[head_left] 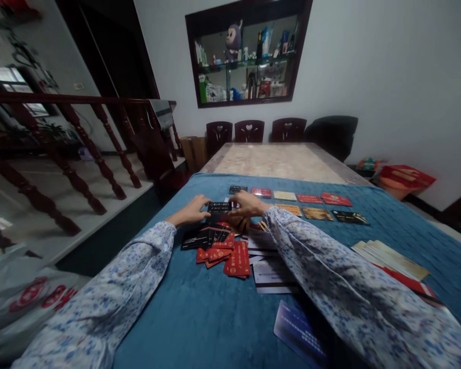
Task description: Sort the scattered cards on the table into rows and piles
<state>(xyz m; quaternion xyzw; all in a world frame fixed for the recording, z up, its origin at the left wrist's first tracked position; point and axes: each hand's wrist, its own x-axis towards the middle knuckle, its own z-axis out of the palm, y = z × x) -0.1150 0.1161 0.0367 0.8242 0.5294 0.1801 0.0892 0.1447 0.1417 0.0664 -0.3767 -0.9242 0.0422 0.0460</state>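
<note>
Two hands meet on one black card [219, 207], held just above the blue cloth [200, 318]. The left hand [192, 210] pinches its left short edge, thumb toward the person and fingers curled behind; the right hand [249, 204] pinches the right short edge in the same way. Whether the card is one or a thin stack, I cannot tell. Its long axis runs left to right, across the person's view, and it sits between the two sets of fingertips, so neither hand is nearer than the other.

Just below the card, toward the person, lies a fan of black cards [205, 238], then a loose heap of red cards [230, 256] and some white cards [271, 269] overlapping to their right. A blue card [297, 333] lies nearer still, partly under the right sleeve.

Beyond the hands, cards lie singly in two rows: a dark card [238, 189], a red one [262, 192], a pale one [285, 195], and two more red ones [309, 198] [336, 199] in the far row; gold cards [317, 213] and a black one [350, 218] in the near row. The far row starts just behind the held card, with little gap.

Open cloth lies to the left of the left hand, out to the table's left edge, and in the wide stretch right of the rows. A stack of envelopes [392, 261] rests near the right edge. Bare tabletop [276, 161] extends past the cloth to the chairs [249, 130].
</note>
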